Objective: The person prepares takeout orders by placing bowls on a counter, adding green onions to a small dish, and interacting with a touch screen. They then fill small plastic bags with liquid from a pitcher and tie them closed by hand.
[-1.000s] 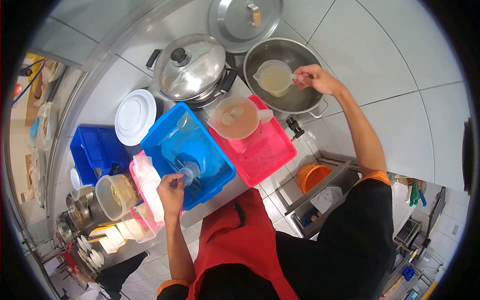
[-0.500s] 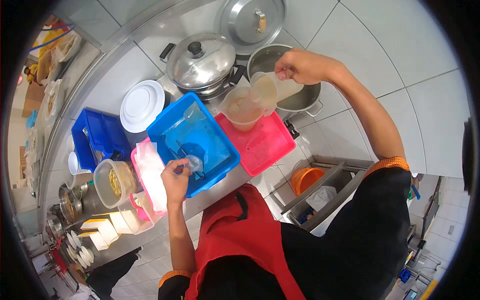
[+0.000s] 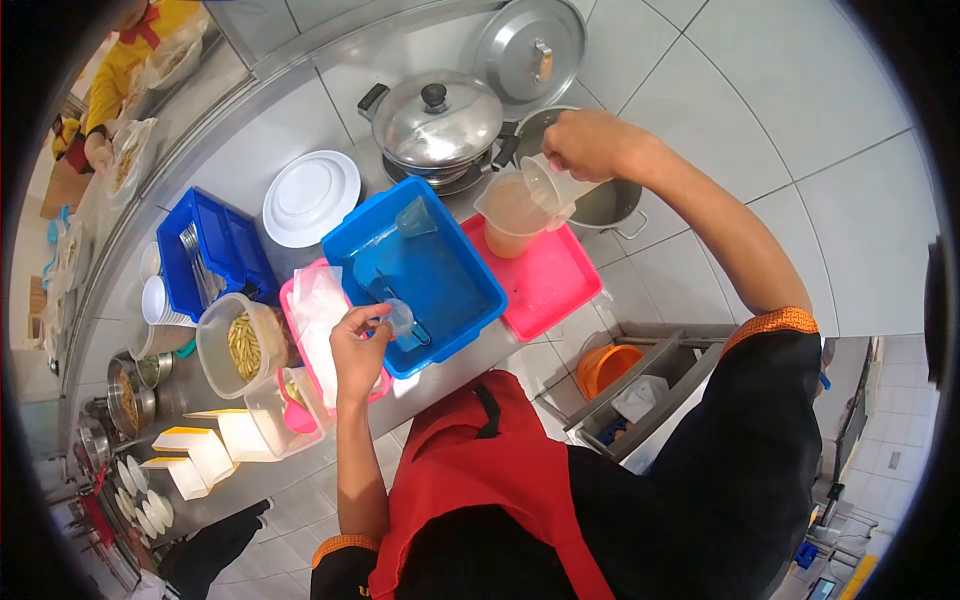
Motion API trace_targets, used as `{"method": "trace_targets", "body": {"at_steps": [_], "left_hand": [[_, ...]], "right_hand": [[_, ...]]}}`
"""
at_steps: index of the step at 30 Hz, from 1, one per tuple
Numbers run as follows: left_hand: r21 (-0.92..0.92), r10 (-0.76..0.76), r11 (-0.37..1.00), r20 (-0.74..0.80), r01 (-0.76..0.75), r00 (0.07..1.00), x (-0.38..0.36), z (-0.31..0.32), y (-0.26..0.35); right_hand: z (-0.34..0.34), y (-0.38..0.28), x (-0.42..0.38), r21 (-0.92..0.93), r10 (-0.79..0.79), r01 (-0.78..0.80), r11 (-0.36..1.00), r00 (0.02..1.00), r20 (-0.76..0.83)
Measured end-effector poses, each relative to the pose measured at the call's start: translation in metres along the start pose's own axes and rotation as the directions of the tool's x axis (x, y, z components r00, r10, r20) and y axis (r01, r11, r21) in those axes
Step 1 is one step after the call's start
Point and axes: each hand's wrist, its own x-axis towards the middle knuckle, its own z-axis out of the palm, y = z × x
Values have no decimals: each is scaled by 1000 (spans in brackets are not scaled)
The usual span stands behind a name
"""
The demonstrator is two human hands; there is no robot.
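Note:
My right hand (image 3: 590,145) grips a translucent plastic jug (image 3: 548,188), tilted over a second translucent jug (image 3: 512,208). That lower jug holds a cloudy, pale liquid and stands on a pink tray (image 3: 540,290). Behind the tilted jug is a metal pot (image 3: 622,205), partly covered by my forearm. Pinched in the fingers of my left hand (image 3: 358,350) is a small clear plastic piece (image 3: 398,318), perhaps a bag or cup, over the near edge of a blue basin (image 3: 460,295). Inside that basin lie a thin metal utensil (image 3: 422,333) and another clear plastic piece (image 3: 416,217).
A lidded pan (image 3: 437,115) and a pot lid (image 3: 530,55) are at the back. White plates (image 3: 312,197), a dark blue cutlery box (image 3: 222,250) and a container of yellow-green strips (image 3: 243,345) stand left. A person in yellow (image 3: 130,65) is beyond the counter. An orange bucket (image 3: 600,372) sits below right.
The camera view has shifted, moving the counter items rightward in the picture. The jug in my right hand is tipped further over the lower jug. My left hand still pinches the clear plastic piece.

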Motion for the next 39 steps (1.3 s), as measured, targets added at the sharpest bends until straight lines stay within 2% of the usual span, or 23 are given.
{"method": "trace_targets", "body": {"at_steps": [2,6,8,12,14,15,17,19,21,22,23,25,27,29,30,32,33,34,36,37,38,39], "left_hand": [[83,3,997,30,-5,1000,0,-8,-4],[49,11,999,36,-13,999,1,-17,-7],[46,78,996,59,-80,995,2,-21,-8],[46,116,992,92,-121,989,3,-27,-7],[58,140,987,117,-147,983,4,-30,-4],[54,143,987,123,-150,982,5,-31,-1],[14,120,992,146,-123,982,7,-32,4],[-31,117,993,172,-113,978,14,-32,4],[-75,113,992,196,-100,974,21,-31,2],[-110,119,989,214,-98,970,24,-29,1],[-144,125,985,229,-93,965,27,-27,1],[-159,121,984,237,-84,964,33,-22,1],[-173,128,981,246,-86,961,37,-17,3],[-80,121,991,263,-104,957,42,-12,5],[-78,118,992,255,-101,960,42,-9,8],[11,55,998,306,-61,950,42,-5,17],[22,45,998,304,-55,951,41,-2,18],[28,68,996,298,-79,952,42,1,20],[37,75,995,270,-88,960,41,6,23],[45,85,994,278,-101,957,41,7,25],[56,96,992,285,-116,954,42,8,27],[68,84,992,272,-107,959,40,9,28]], "right_hand": [[-2,-12,-1,-83,-6,5,997,1000,-10],[-7,-37,-3,-220,19,-11,976,999,31],[-2,-46,-3,-287,-12,5,958,1000,-22],[0,-63,-18,-272,76,-94,958,994,-76],[6,-53,-31,-109,148,-165,980,977,-152],[13,-43,-40,-111,154,-172,979,976,-151],[30,-17,-62,200,301,-250,947,909,-289],[48,-14,-98,517,468,-300,802,853,-232],[94,-15,-135,857,617,-324,401,787,9],[127,-27,-145,927,655,-231,296,755,-21],[162,-40,-152,974,691,-125,191,721,-43],[220,-76,-144,996,782,-28,87,621,-51],[268,-100,-134,998,813,24,62,579,-64],[319,-109,-128,997,808,72,0,587,-42],[321,-114,-128,997,803,72,-1,594,-42],[315,-129,-127,996,836,93,-11,547,-41],[306,-135,-131,998,859,10,62,509,-58],[290,-141,-135,998,856,12,54,515,-53],[251,-153,-143,830,902,-376,413,292,-317],[228,-161,-140,833,919,-395,387,244,-311],[211,-166,-131,835,915,-386,391,263,-307],[197,-173,-119,941,890,-148,305,396,-226]]}}
